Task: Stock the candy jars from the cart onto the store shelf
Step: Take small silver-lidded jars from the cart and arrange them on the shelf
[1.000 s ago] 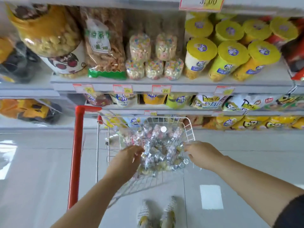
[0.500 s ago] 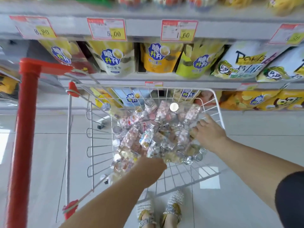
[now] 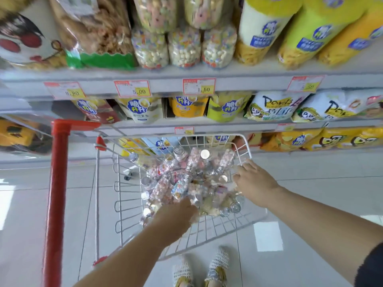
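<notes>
**Both hands down in the cart's jar pile, grips hidden**

At the bottom edge a pair of woven shoes is standing on the pale tiled floor, with the heels cut off by the frame. Both forearms are coming up from the lower corners, and the dark sleeve on the right one is clipped at the edge.

The left hand is lying back-up on the near side of the heap of candy jars. Its fingers are buried among them, so I cannot tell whether it is gripping one or lying open on top. The right hand is sitting at the heap's right side, just beside the wire wall of the cart, with its fingers bent. I cannot tell whether they are pinching a jar, touching the wire or holding nothing.

The jars are lying jumbled in the white basket, silver caps pointing every way, the lower ones hidden under the upper. Left of the heap the basket is showing bare wire, and the red post is rising beside it. Open floor is lying to the right of the cart.

Beyond, the shelf is carrying price tags along its lip. Above it, blurred clear containers of pastel candy are standing stacked between a brown snack bag and yellow tubs, all with their tops cut off.
</notes>
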### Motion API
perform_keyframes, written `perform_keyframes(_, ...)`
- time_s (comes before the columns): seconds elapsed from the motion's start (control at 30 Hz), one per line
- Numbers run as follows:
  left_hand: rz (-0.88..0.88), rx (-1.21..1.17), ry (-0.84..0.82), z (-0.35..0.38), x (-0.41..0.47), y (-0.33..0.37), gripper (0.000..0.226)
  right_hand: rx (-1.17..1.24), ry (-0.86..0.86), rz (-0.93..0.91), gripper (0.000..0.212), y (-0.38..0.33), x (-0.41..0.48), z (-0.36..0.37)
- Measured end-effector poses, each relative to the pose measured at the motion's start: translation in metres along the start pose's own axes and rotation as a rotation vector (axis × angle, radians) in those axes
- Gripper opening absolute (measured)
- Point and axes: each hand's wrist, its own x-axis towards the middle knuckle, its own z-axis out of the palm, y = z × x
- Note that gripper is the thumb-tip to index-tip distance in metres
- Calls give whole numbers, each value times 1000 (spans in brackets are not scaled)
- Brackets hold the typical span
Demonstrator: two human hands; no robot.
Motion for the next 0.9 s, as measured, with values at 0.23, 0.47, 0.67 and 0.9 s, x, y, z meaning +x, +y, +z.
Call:
perform_keyframes(0.23,-169,-544,318,-159,-71,43,31,921,77,107,24,43,-113,-98)
perform_keyframes(0.47,-166,-719,474,-289,-146,101,40,1262,272,103,29,78,-225,-203)
perform_keyframes(0.67,-144,-650,615,-349,-173,137,52,1271,518,45,30,95,-280,-264)
perform_keyframes(0.9,-46,-713,876,-420,-182,151,36,1123,767,91,36,116,-299,-334)
